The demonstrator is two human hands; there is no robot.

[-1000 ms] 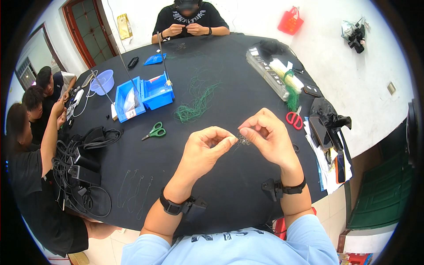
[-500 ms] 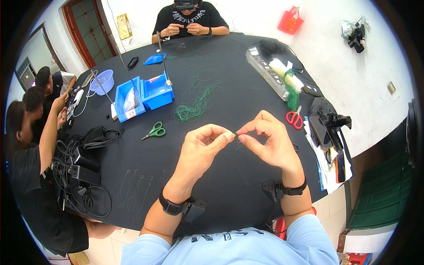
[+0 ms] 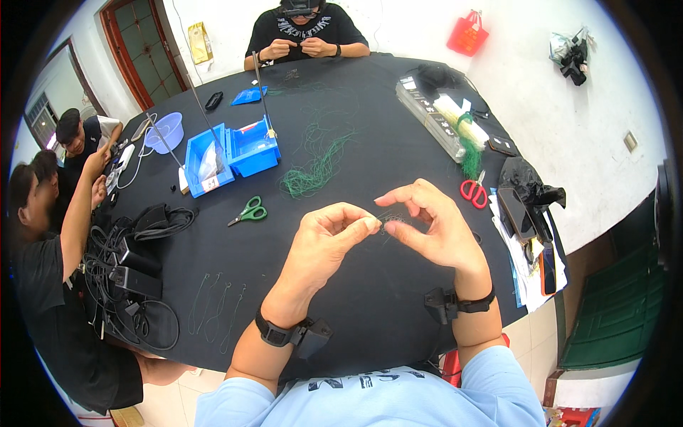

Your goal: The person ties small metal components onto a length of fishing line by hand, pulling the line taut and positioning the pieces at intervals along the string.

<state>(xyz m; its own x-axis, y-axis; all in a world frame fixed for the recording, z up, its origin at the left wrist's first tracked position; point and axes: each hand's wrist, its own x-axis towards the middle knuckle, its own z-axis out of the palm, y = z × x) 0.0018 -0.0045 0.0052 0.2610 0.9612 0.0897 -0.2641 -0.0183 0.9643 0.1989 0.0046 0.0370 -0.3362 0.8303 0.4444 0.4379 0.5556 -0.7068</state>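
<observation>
My left hand (image 3: 329,238) hovers over the middle of the table, thumb and forefinger pinched together on something too small to make out. Facing it, my right hand (image 3: 437,226) has thumb and forefinger spread apart, with nothing visible gripped. Between the hands, a small heap of thin, shiny wire-like bits (image 3: 393,225) shows on the black cloth, partly hidden by my fingers. Beyond them lies a loose tangle of green thread (image 3: 316,171). Green-handled scissors (image 3: 250,211) rest left of my left hand. Several short lengths of thin knotted line (image 3: 228,306) lie at the near left.
Two blue bins (image 3: 255,153) with upright rods stand farther left, near a purple bowl (image 3: 168,132). Black cables and adapters (image 3: 135,267) crowd the left edge. Red-handled scissors (image 3: 474,192), a phone (image 3: 517,213) and papers lie right. Other people sit across and at left.
My right forefinger has lifted away from the left fingertips, opening a gap between the hands. The left hand keeps its pinch in nearly the same place.
</observation>
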